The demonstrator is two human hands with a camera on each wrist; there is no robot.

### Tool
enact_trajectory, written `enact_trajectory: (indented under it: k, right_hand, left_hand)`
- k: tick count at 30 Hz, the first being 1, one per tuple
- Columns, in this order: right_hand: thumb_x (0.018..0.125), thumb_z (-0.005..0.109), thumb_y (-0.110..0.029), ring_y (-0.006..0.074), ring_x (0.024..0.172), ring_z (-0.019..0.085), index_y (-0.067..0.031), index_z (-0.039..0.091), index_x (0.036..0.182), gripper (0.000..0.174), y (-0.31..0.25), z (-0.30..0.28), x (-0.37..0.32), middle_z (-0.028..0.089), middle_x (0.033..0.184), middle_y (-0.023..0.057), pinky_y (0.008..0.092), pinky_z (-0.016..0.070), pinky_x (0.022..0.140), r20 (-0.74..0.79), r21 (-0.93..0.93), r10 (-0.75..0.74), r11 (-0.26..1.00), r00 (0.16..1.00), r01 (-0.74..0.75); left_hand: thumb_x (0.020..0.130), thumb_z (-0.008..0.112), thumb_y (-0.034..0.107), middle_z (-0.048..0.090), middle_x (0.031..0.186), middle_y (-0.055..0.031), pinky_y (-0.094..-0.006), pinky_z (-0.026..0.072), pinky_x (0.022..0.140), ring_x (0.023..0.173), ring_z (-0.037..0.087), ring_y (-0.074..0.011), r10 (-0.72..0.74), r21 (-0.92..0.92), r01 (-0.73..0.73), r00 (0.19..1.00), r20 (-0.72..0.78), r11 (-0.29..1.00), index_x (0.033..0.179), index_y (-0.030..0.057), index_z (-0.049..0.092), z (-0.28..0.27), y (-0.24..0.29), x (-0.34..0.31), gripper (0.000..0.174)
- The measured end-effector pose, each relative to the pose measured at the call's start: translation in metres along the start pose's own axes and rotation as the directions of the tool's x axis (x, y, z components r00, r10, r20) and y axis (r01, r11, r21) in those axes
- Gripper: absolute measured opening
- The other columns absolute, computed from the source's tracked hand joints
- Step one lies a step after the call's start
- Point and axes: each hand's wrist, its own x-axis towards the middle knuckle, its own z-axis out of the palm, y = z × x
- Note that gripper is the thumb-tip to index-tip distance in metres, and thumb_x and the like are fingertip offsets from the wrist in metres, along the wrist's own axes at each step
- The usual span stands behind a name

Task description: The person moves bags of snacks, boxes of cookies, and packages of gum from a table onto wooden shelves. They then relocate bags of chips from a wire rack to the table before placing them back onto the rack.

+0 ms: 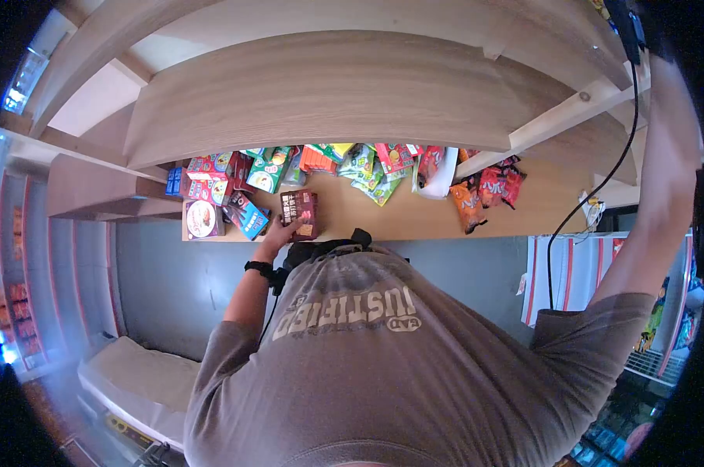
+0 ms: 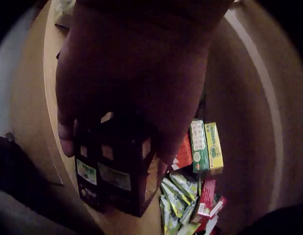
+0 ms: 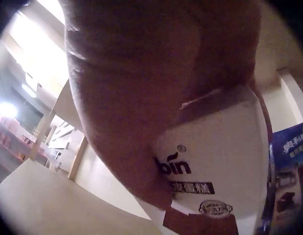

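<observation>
Two dark brown boxes [image 1: 297, 216] are gripped by the left hand [image 1: 280, 232], with fingers placed on opposite sides, at the near edge of the wooden shelf [image 1: 360, 222], left of its middle. Just left of them, a blue box [image 1: 248, 215] is seen tilted, and a white-fronted box [image 1: 203, 219] is set at the near left corner. Behind these, red boxes [image 1: 209, 167] and a green box [image 1: 266, 173] are crowded together. Green packets [image 1: 377, 185] are piled farther right, with a red box [image 1: 397, 156] beside them. Toward the right end, an orange packet [image 1: 467, 206] is laid near red packets [image 1: 501, 185].

A white box [image 3: 215, 161] printed "bin" is gripped by the right hand [image 3: 137, 88], seen from its wrist; the far fingertips are hidden. A blue package [image 3: 289, 171] is seen beside that box.
</observation>
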Motion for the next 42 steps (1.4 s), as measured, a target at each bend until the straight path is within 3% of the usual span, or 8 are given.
enact_trajectory:
  k: [4, 17, 20, 29, 36, 39, 40, 42]
  right_hand:
    - [0.068, 0.07, -0.015, 0.0272, 0.106, 0.053, -0.0019, 0.044, 0.125, 0.064, -0.033, -0.013, -0.018, 0.052, 0.115, 0.0165, 0.0323, 0.0417, 0.093, -0.063, 0.039, 0.139, 0.99, 0.988, -0.136]
    - [0.07, 0.07, -0.017, 0.0274, 0.12, 0.044, -0.0079, 0.045, 0.124, 0.06, 0.008, -0.009, -0.072, 0.046, 0.123, 0.011, 0.0348, 0.0324, 0.102, -0.338, 0.051, -0.239, 0.961, 0.91, 0.272]
    - [0.078, 0.064, -0.029, 0.0297, 0.118, 0.049, 0.0013, 0.05, 0.123, 0.056, 0.014, -0.001, -0.12, 0.052, 0.124, 0.0164, 0.0386, 0.0372, 0.101, -0.245, 0.684, 0.375, 0.72, 0.894, -0.115]
    - [0.085, 0.058, -0.023, 0.0313, 0.113, 0.05, -0.0012, 0.047, 0.126, 0.047, -0.064, 0.043, -0.245, 0.054, 0.12, 0.0147, 0.0456, 0.0355, 0.102, -0.723, 0.289, 0.308, 0.948, 0.618, -0.134]
    - [0.08, 0.065, -0.027, 0.0318, 0.104, 0.055, -0.0067, 0.05, 0.121, 0.049, -0.082, 0.104, -0.312, 0.059, 0.11, 0.0131, 0.0481, 0.0383, 0.098, -0.769, 0.007, 0.076, 0.994, 0.635, -0.11]
    - [0.08, 0.062, -0.022, 0.0326, 0.103, 0.056, -0.0047, 0.049, 0.122, 0.047, -0.103, 0.183, -0.394, 0.06, 0.108, 0.0145, 0.0467, 0.0412, 0.094, -0.066, 0.831, 0.694, 0.436, 0.717, -0.345]
    - [0.081, 0.061, -0.017, 0.0299, 0.102, 0.057, -0.003, 0.047, 0.123, 0.047, -0.139, 0.194, -0.374, 0.059, 0.109, 0.0139, 0.0443, 0.0436, 0.092, 0.303, 0.931, 0.654, -0.047, 0.693, -0.362]
    - [0.082, 0.057, -0.007, 0.0246, 0.099, 0.059, 0.0004, 0.044, 0.126, 0.046, -0.183, 0.237, -0.366, 0.059, 0.11, 0.0128, 0.0397, 0.0483, 0.086, 0.647, 0.753, 0.42, -0.485, 0.637, -0.444]
  left_hand:
    - [0.073, 0.076, 0.038, 0.061, 0.1, -0.0133, -0.0289, 0.0497, 0.072, 0.083, 0.059, -0.0156, -0.016, 0.183, 0.04, 0.991, -0.132, 0.982, 0.12, -0.0105, 0.038, 0.0, -0.002, -0.001, 0.077]
    - [0.075, 0.074, 0.031, 0.061, 0.097, -0.0124, -0.0297, 0.0494, 0.072, 0.082, 0.059, -0.0151, 0.012, 0.215, 0.014, 0.993, -0.121, 0.976, 0.113, -0.0087, 0.044, 0.003, 0.02, -0.015, 0.063]
    - [0.073, 0.074, 0.036, 0.06, 0.104, -0.0171, -0.0326, 0.0482, 0.08, 0.093, 0.06, -0.0203, -0.002, 0.25, 0.029, 0.994, -0.107, 0.968, 0.115, -0.011, 0.043, 0.001, 0.017, -0.008, 0.07]
    - [0.072, 0.072, 0.046, 0.063, 0.096, -0.0165, -0.0341, 0.0488, 0.076, 0.088, 0.062, -0.022, -0.013, 0.426, 0.083, 0.986, -0.164, 0.901, 0.109, -0.0077, 0.051, -0.002, 0.008, -0.004, 0.068]
    - [0.068, 0.074, 0.048, 0.063, 0.102, -0.0199, -0.0371, 0.0473, 0.08, 0.095, 0.061, -0.0277, -0.042, 0.396, 0.112, 0.983, -0.181, 0.912, 0.113, -0.0058, 0.051, 0.004, 0.035, -0.019, 0.074]
    - [0.064, 0.071, 0.058, 0.06, 0.107, -0.0248, -0.0416, 0.0467, 0.085, 0.1, 0.059, -0.0342, -0.012, 0.435, 0.142, 0.958, -0.288, 0.889, 0.113, -0.0048, 0.052, 0.01, 0.04, -0.026, 0.082]
    - [0.067, 0.067, 0.057, 0.054, 0.115, -0.0261, -0.0435, 0.0428, 0.091, 0.107, 0.054, -0.0367, -0.012, 0.466, 0.179, 0.941, -0.339, 0.867, 0.116, -0.0026, 0.05, 0.012, 0.026, -0.014, 0.079]
    - [0.072, 0.064, 0.05, 0.05, 0.118, -0.0247, -0.0427, 0.0401, 0.095, 0.113, 0.048, -0.0381, 0.106, 0.455, 0.055, 0.941, -0.32, 0.889, 0.122, 0.0022, 0.048, 0.02, 0.026, -0.012, 0.072]
